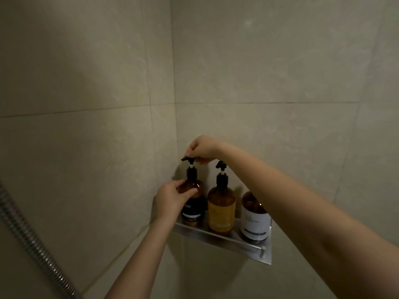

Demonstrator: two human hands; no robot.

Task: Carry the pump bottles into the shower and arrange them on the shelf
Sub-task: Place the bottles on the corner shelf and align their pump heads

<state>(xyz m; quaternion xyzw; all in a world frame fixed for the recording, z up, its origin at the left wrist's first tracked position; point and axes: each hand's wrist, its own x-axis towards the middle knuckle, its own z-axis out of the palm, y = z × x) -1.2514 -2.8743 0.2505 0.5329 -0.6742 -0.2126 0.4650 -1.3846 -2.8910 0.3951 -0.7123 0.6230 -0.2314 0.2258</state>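
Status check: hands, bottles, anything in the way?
Left hand grips black-label bottle; right hand pinches its pump. Yellow-label bottle and white-label bottle beside it on shelf. Right arm hides white-label top.

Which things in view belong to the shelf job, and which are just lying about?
Job: black-label bottle, gripped by left hand; its pump, pinched by right hand; yellow-label bottle; white-label bottle; shelf.
Lying about: shower hose; tiled wall.

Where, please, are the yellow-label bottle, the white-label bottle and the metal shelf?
yellow-label bottle (221, 214), head view, on its yellow label.
white-label bottle (254, 223), head view, on its white label.
metal shelf (216, 239), head view, on its front rim.
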